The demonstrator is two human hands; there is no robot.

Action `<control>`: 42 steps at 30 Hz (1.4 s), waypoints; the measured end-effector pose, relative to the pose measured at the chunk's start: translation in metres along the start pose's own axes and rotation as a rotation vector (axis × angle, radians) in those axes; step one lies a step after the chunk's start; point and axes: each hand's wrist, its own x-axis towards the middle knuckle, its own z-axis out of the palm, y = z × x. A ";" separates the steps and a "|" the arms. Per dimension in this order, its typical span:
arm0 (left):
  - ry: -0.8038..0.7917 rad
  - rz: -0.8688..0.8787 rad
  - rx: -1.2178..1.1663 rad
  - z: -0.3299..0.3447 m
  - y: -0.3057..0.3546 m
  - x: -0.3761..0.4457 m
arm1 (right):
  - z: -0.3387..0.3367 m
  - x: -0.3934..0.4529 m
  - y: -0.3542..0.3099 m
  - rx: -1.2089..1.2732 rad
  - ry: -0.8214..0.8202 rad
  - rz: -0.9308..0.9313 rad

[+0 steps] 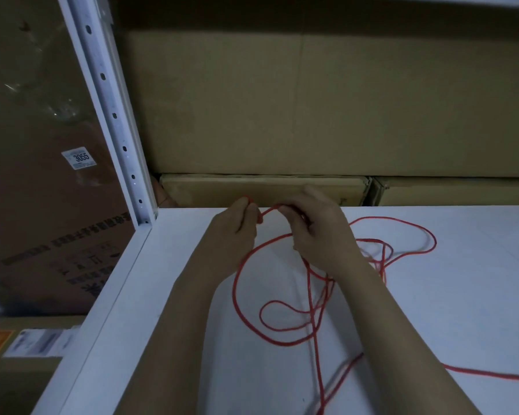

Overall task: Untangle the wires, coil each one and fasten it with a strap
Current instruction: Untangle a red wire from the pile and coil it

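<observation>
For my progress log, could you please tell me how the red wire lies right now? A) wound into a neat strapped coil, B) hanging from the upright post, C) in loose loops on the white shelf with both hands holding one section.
C: the red wire sprawls in loose loops on the white shelf, and the left hand and right hand pinch one section.

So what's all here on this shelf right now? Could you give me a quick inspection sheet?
Surface: white shelf, matte, dimly lit.
Job's things: red wire lying in loose, crossing loops, not yet coiled; no strap seen.
Clutter: nothing seen.
Hands: left hand and right hand each pinch the wire near the shelf's back edge, a short stretch between them.
Cables: only the red wire; one run leaves at the right edge.
Surroundings: cardboard boxes behind; white slotted upright at left; a box label reading 3055.
</observation>
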 end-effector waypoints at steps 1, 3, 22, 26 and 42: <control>-0.023 0.016 0.047 -0.001 0.001 -0.001 | 0.001 0.000 0.001 -0.090 0.055 -0.052; -0.074 0.023 0.110 -0.006 0.001 -0.003 | 0.003 0.001 0.003 -0.220 0.091 -0.123; -0.162 -0.065 -0.265 -0.029 0.005 -0.001 | 0.011 -0.004 0.007 -0.082 -0.265 0.160; -0.033 -0.060 -0.426 -0.023 0.007 0.002 | 0.014 -0.007 0.008 -0.147 -0.354 0.281; 0.038 -0.182 -1.123 -0.019 0.009 0.005 | 0.008 -0.007 0.016 -0.195 -0.306 0.404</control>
